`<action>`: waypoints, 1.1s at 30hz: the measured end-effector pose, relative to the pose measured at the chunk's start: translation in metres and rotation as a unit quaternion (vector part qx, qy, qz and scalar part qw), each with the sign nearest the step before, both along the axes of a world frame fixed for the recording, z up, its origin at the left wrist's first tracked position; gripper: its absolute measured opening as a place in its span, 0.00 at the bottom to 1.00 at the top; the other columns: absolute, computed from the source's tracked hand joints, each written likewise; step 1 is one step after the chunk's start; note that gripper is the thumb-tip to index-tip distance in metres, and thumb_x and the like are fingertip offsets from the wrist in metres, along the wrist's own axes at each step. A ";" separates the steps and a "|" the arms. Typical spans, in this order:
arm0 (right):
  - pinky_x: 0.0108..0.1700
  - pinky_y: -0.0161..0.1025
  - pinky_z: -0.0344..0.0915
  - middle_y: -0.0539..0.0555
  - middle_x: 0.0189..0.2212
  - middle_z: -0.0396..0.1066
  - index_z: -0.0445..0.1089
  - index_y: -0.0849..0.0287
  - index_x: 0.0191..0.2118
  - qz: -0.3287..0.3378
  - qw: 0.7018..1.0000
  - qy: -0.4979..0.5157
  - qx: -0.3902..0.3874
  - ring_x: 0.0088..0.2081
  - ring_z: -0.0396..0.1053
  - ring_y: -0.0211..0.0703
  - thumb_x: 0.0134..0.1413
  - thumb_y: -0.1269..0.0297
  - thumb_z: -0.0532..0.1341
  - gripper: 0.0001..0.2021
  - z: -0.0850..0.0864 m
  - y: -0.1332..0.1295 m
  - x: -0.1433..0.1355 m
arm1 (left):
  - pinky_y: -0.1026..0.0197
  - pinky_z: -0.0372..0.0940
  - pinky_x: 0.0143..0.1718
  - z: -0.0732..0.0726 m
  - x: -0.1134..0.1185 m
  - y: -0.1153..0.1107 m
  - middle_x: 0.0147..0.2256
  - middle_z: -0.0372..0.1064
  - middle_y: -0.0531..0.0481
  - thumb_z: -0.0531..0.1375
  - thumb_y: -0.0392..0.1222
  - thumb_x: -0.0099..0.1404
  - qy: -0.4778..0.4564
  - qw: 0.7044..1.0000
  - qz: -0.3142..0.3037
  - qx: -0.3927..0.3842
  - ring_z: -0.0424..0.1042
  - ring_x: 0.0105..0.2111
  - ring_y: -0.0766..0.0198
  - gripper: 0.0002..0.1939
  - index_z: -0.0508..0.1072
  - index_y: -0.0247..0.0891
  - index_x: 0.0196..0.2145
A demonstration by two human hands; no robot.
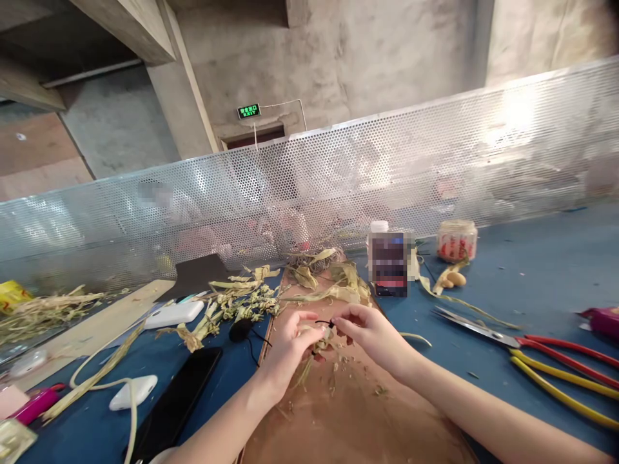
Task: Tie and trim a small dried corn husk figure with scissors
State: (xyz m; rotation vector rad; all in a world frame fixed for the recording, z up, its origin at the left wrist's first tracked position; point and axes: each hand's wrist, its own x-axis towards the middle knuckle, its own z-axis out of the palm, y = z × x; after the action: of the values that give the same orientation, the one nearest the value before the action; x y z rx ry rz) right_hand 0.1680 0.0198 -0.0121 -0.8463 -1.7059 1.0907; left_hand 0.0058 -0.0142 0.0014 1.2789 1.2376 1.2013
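"Yellow packet (pixel 14 296) at the far left, right?"

"Yes, by the loose dried stalks (pixel 58 312). Then a white block (pixel 174 314), a white case (pixel 134 393) nearer the person, and a black phone (pixel 176 403) lying on the blue tabletop (pixel 532 264)."

"And next to those?"

"Dried seed heads (pixel 251 299), close to the brown board (pixel 314 428). The left hand (pixel 290 351) is over that board, thumb against a small dried bundle (pixel 325 343). How firmly its fingers grip, I can't tell."

"Where's the bundle, exactly?"

"Between the two hands, above the board. Just right of it, the right hand (pixel 368 330) has thumb and forefinger pinched on a thin black cord (pixel 323 321)."

"Further right?"

"A blurred-out dark object (pixel 388 264), then a clear jar (pixel 457 241) with red print. Last, scissors (pixel 500 336), one handle red, one yellow, blades apart."
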 end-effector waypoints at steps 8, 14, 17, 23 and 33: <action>0.30 0.34 0.62 0.48 0.24 0.67 0.67 0.60 0.27 0.019 0.999 -0.014 -0.039 0.26 0.62 0.34 0.50 0.57 0.56 0.11 0.001 0.006 0.007 | 0.62 0.62 0.30 0.006 0.000 0.000 0.28 0.67 0.52 0.62 0.43 0.52 0.038 0.999 -0.018 0.010 0.65 0.27 0.66 0.16 0.65 0.37 0.38; 0.31 0.35 0.62 0.48 0.24 0.67 0.67 0.59 0.27 0.028 0.999 -0.016 -0.033 0.26 0.62 0.34 0.50 0.56 0.56 0.11 -0.001 0.008 0.009 | 0.62 0.61 0.31 0.005 0.000 -0.001 0.28 0.67 0.50 0.62 0.44 0.52 0.048 0.998 -0.020 0.023 0.66 0.28 0.64 0.16 0.67 0.37 0.39; 0.30 0.34 0.61 0.48 0.24 0.66 0.67 0.59 0.28 0.041 0.999 -0.011 -0.034 0.26 0.62 0.34 0.50 0.56 0.57 0.11 -0.001 0.007 0.009 | 0.62 0.61 0.31 0.005 0.001 -0.002 0.28 0.68 0.50 0.62 0.44 0.52 0.057 0.998 -0.023 0.027 0.65 0.28 0.64 0.17 0.67 0.37 0.39; 0.29 0.33 0.59 0.47 0.24 0.65 0.68 0.60 0.28 0.056 0.998 0.018 -0.038 0.25 0.60 0.33 0.49 0.57 0.58 0.11 0.001 0.005 0.009 | 0.62 0.61 0.31 0.006 0.001 -0.002 0.27 0.68 0.51 0.62 0.44 0.52 0.045 0.998 -0.029 0.025 0.65 0.28 0.65 0.18 0.67 0.37 0.41; 0.29 0.34 0.58 0.48 0.24 0.66 0.69 0.60 0.30 0.045 0.999 -0.012 0.009 0.25 0.60 0.34 0.51 0.56 0.56 0.12 0.004 0.006 0.012 | 0.64 0.61 0.27 0.007 0.000 -0.001 0.30 0.69 0.50 0.63 0.43 0.51 -0.016 0.999 -0.028 -0.024 0.68 0.29 0.64 0.18 0.69 0.38 0.40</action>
State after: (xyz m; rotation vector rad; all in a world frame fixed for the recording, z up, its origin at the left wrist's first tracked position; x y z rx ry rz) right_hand 0.1803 0.0259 -0.0081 -0.7814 -1.7845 1.1278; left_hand 0.0054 -0.0149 0.0079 1.2465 1.1921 1.1417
